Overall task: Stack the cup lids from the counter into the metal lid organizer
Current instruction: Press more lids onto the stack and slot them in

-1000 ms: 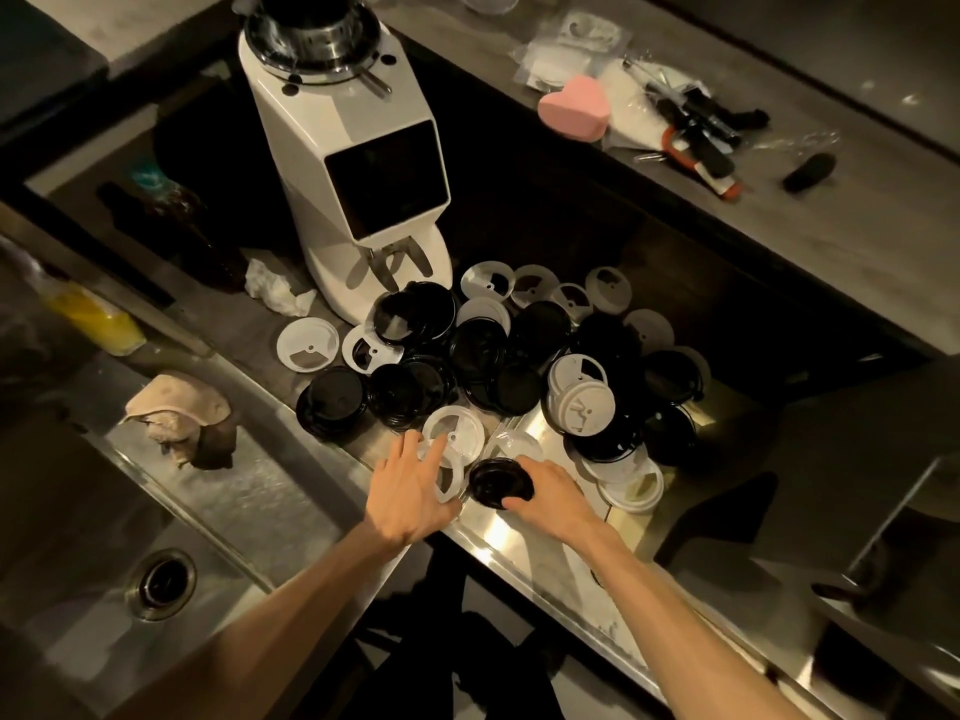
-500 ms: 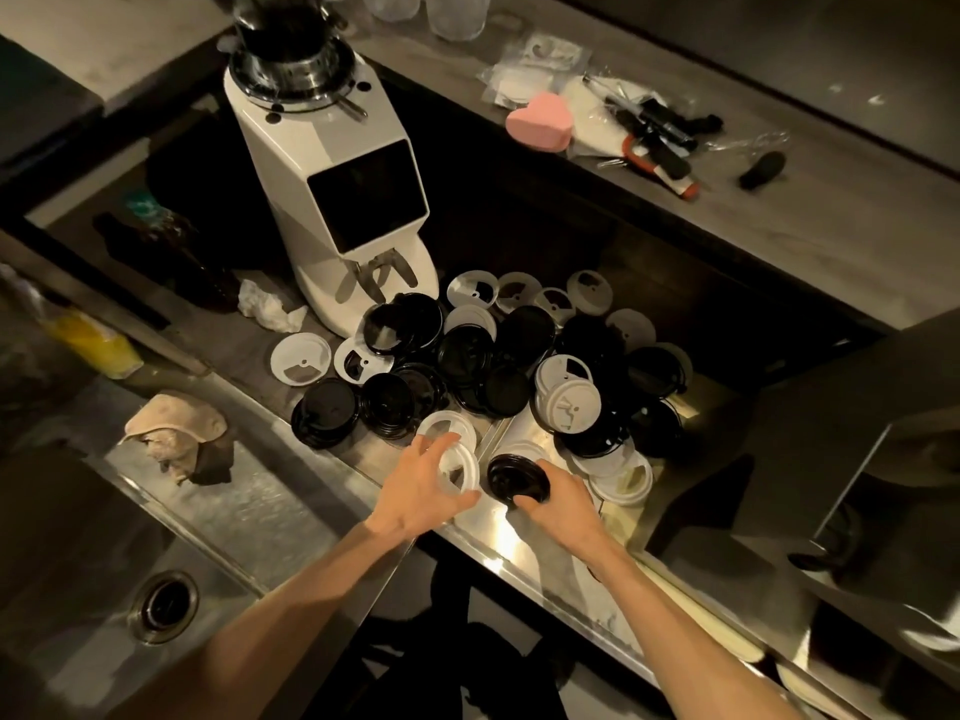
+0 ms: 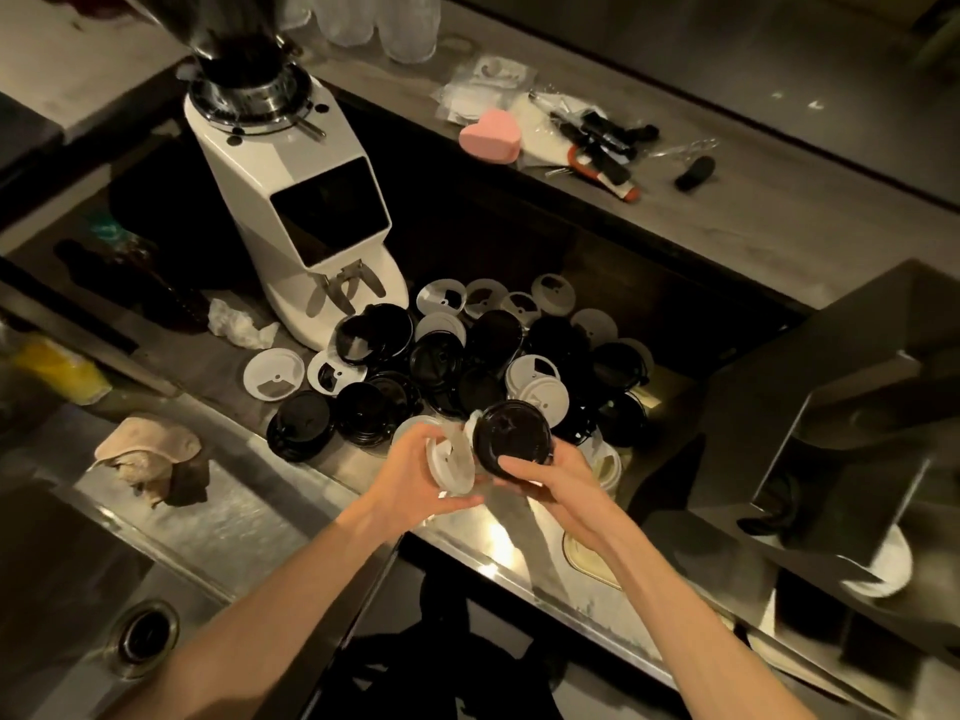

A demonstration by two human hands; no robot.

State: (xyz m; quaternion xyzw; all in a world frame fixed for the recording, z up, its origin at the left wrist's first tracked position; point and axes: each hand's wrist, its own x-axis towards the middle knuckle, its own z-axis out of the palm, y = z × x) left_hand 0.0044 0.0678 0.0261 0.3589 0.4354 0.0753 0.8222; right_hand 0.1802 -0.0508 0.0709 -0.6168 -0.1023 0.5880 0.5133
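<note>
Left hand grips a white lid, right hand a black lid, above the dim steel counter strewn with lids.

Black lid and tilted white lid held above the lid pile.

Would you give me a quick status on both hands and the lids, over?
Left hand grips white lid; right hand grips black lid. Both lifted off counter. Pile of lids unsorted. Metal organizer right, path open.
</note>
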